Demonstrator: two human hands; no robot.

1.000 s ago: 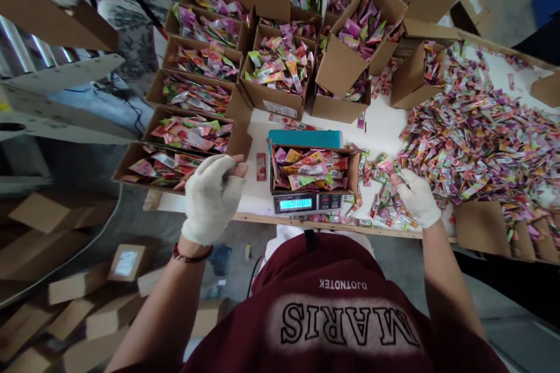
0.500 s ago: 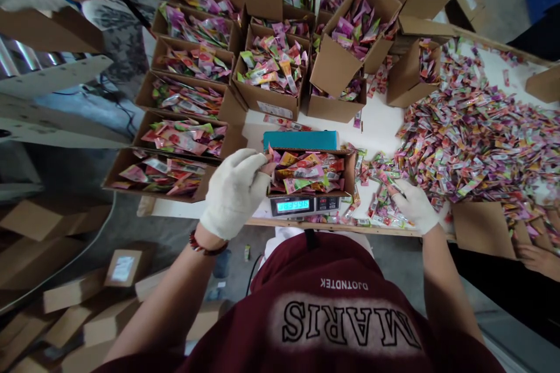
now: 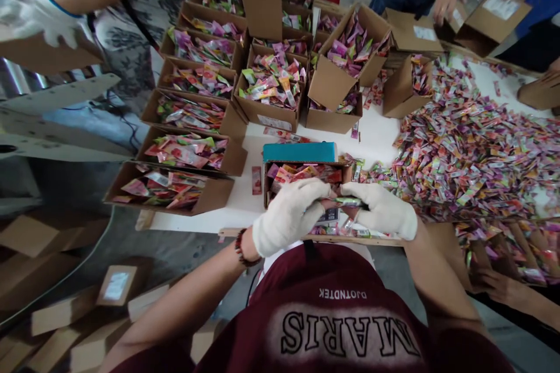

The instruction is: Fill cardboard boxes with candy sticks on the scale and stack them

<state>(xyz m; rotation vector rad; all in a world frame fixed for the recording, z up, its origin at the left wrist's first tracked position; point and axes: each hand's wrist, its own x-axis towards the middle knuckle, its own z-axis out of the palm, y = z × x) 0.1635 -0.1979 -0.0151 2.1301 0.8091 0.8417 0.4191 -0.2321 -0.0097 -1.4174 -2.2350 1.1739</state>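
My left hand (image 3: 291, 213), in a white glove with bare fingertips, bends over the front edge of a small cardboard box (image 3: 346, 173) filled with candy packets (image 3: 301, 173). Its fingers are closed, and what they hold is hidden. Close on its right, my gloved right hand (image 3: 385, 210) pinches a thin green-and-clear candy packet (image 3: 349, 201) at the box's front right corner. The box stands on a digital scale (image 3: 329, 215), whose display my left hand covers. A teal panel (image 3: 300, 152) rises behind the box.
Filled cartons (image 3: 266, 109) stand to the left and behind. A large heap of packets (image 3: 476, 151) spreads over the table at right. One pink packet (image 3: 256, 180) lies left of the scale. Co-workers' hands (image 3: 448, 0) handle cartons at top right, and a gloved co-worker (image 3: 52, 17) works at top left.
My left hand has moved right, from the box's left end to its front. My right hand has come left from the loose packets with a packet. The scale's display is now covered.
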